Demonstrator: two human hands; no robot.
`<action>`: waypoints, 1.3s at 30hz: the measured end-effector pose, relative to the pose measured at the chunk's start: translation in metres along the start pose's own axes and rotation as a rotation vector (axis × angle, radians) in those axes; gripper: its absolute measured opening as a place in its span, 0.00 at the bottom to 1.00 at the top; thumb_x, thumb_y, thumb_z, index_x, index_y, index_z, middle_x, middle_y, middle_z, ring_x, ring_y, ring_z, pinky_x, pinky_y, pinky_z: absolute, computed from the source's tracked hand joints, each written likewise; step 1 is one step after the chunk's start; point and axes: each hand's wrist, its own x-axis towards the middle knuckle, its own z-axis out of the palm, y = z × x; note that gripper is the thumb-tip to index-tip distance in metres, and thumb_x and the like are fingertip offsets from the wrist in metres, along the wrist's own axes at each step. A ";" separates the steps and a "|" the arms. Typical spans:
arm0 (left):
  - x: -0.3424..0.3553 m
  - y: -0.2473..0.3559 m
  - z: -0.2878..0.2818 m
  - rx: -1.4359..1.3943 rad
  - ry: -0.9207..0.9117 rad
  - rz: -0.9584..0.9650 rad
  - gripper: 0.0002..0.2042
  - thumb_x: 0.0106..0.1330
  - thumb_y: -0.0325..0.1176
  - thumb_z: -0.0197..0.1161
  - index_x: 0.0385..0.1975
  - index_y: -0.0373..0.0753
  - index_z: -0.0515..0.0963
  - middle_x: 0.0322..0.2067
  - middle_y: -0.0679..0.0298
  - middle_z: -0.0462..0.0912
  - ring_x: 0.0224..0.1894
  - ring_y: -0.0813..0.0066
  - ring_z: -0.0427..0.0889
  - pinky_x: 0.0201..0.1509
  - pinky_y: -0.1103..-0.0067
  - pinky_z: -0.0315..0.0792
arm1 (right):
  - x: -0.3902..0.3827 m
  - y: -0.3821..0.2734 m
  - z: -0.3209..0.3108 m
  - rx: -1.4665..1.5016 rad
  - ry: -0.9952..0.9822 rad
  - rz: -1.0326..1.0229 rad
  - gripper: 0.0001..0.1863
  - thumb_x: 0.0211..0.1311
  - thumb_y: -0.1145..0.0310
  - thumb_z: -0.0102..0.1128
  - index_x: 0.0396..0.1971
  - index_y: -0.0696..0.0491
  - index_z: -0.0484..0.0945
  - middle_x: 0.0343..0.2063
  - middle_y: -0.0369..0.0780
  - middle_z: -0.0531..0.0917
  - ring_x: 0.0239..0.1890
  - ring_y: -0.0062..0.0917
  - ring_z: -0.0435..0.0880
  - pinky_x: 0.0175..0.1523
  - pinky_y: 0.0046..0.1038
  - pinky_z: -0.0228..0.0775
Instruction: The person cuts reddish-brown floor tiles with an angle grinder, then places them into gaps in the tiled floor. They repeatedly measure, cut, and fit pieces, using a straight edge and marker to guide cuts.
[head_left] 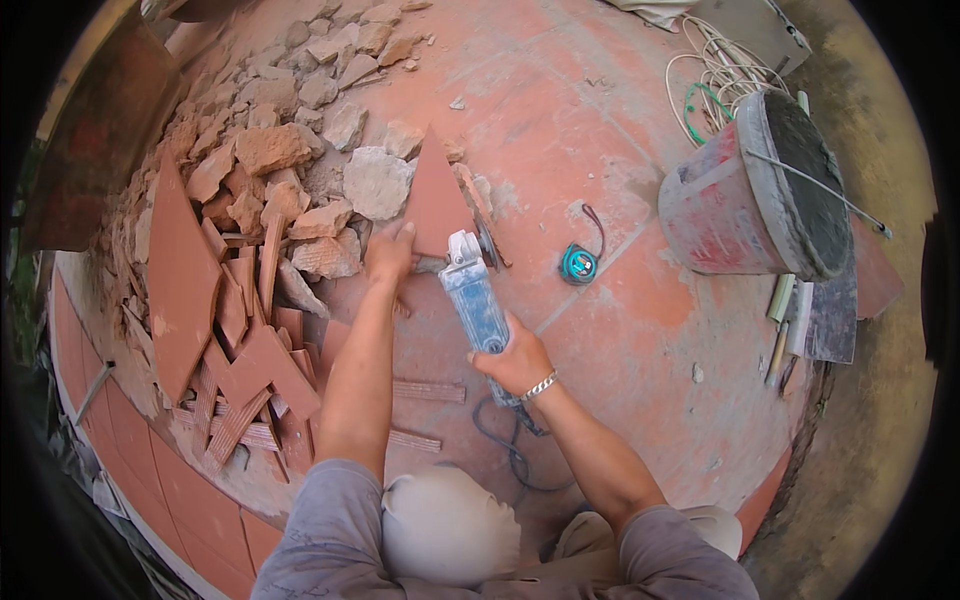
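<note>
My right hand [516, 358] is wrapped around the blue body of an angle grinder [472, 310]. My left hand [390, 256] is closed around the grinder's grey side handle [430, 264], its thumb by the lower left corner of a pointed red tile piece [436, 200]. Upright on edge, the cutting disc [487, 245] is at the tile's right side. A narrow strip [474, 200] lies along that side, beyond the disc. The grinder's dark cord [515, 455] loops on the floor below my right hand.
Broken stone rubble [275, 150] heaps at the far left. Cut red tiles [183, 285] are piled left of my left arm. A teal tape measure [578, 264] lies right of the grinder. A bucket of grey mortar [715, 200] stands at right, near coiled pale cable [705, 65].
</note>
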 end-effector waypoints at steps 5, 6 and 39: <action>-0.005 0.001 -0.001 -0.020 -0.002 0.021 0.20 0.74 0.44 0.61 0.59 0.40 0.82 0.34 0.64 0.88 0.28 0.77 0.85 0.31 0.78 0.79 | -0.008 0.000 -0.003 0.071 -0.027 0.004 0.37 0.47 0.57 0.75 0.56 0.59 0.75 0.43 0.52 0.88 0.46 0.44 0.88 0.52 0.39 0.79; -0.007 0.002 -0.001 -0.030 -0.002 0.002 0.20 0.74 0.44 0.62 0.59 0.40 0.82 0.34 0.66 0.88 0.27 0.80 0.84 0.30 0.79 0.78 | -0.010 0.001 -0.004 0.058 -0.027 -0.008 0.37 0.47 0.57 0.75 0.56 0.59 0.75 0.42 0.51 0.88 0.46 0.43 0.88 0.52 0.38 0.79; -0.163 -0.028 0.045 0.504 -0.325 0.821 0.36 0.58 0.35 0.78 0.67 0.38 0.70 0.50 0.48 0.80 0.51 0.48 0.80 0.56 0.61 0.75 | -0.035 0.094 -0.060 0.187 0.575 -0.139 0.47 0.47 0.68 0.71 0.70 0.63 0.62 0.51 0.51 0.82 0.50 0.39 0.84 0.55 0.36 0.77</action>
